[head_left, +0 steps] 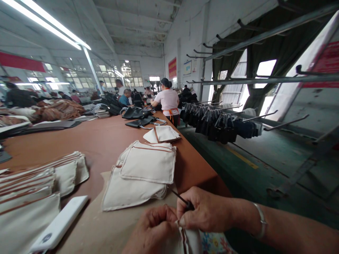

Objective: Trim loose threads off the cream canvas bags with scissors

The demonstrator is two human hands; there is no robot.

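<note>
At the table's near edge, my left hand [155, 229] is closed, pinching the seam of a cream fabric piece [192, 240] with a brown-edged strip. Right beside it, my right hand [203, 210] is also closed, its thumb and finger at the same seam. A thin dark tool [180, 197] sticks out of the right hand toward the upper left; its exact kind is unclear. Just beyond the hands lies a stack of cream fabric pieces [148, 165] with brown trim. The lower part of the held piece leaves the frame.
More cream pieces [29, 204] are layered at the left, beside a white oblong device [60, 224]. Black bags [137, 118] lie farther along the brown table [106, 137]. A metal rack [265, 80] with hanging dark items stands right. A person [168, 98] stands beyond.
</note>
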